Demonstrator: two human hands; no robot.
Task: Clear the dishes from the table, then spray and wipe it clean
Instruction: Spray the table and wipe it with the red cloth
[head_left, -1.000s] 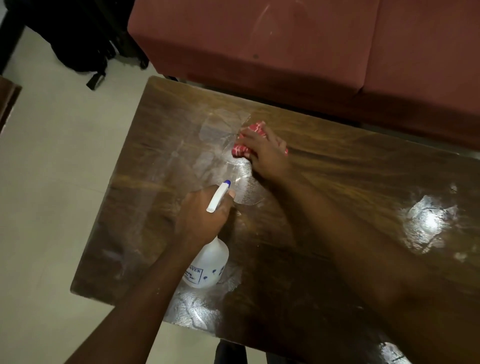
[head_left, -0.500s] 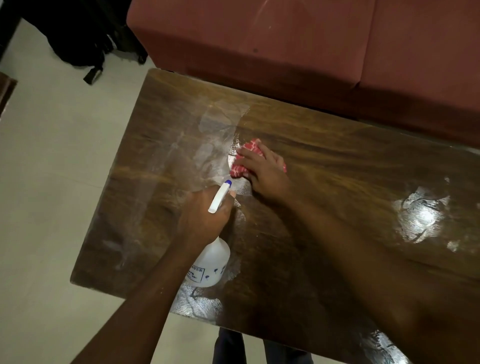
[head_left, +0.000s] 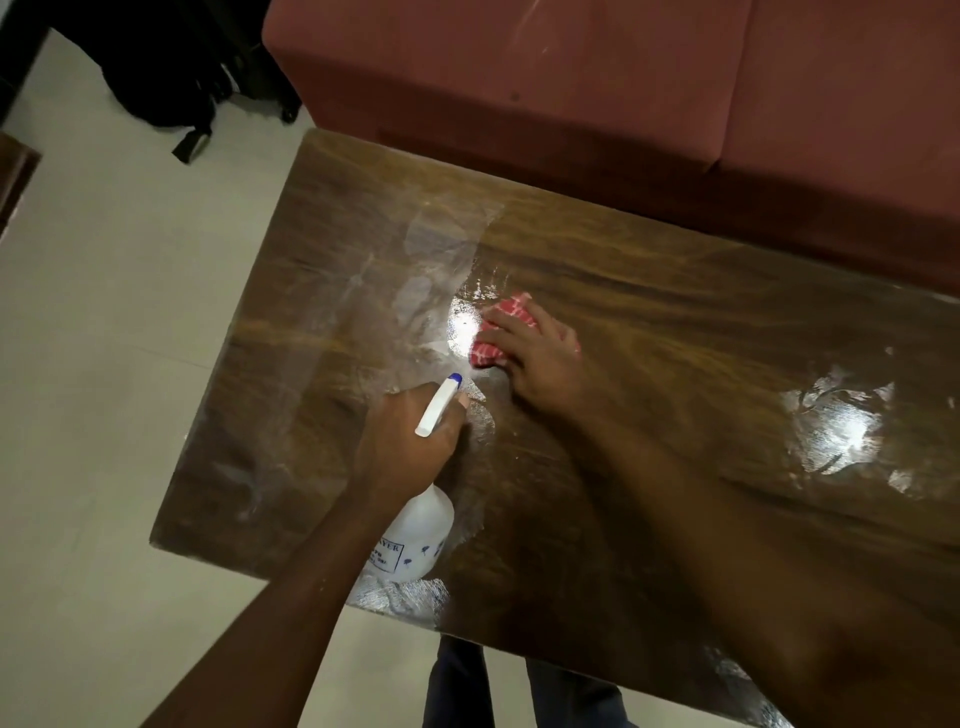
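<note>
The dark wooden table (head_left: 675, 322) has a glossy top with wet streaks and bright glare patches. My right hand (head_left: 540, 358) presses a red and white checked cloth (head_left: 501, 327) flat on the table near its middle. My left hand (head_left: 410, 441) grips the neck of a white spray bottle (head_left: 415, 540) with a blue-tipped nozzle, held upright just above the table's near edge. The nozzle points toward the cloth. No dishes are on the table.
A red sofa (head_left: 597, 88) runs along the table's far edge. A black backpack (head_left: 166, 78) lies on the pale tiled floor (head_left: 104, 364) at the upper left. My legs show below the near edge.
My right hand has drawn the cloth toward me and slightly right across the wet patch. The left hand and bottle have stayed in place.
</note>
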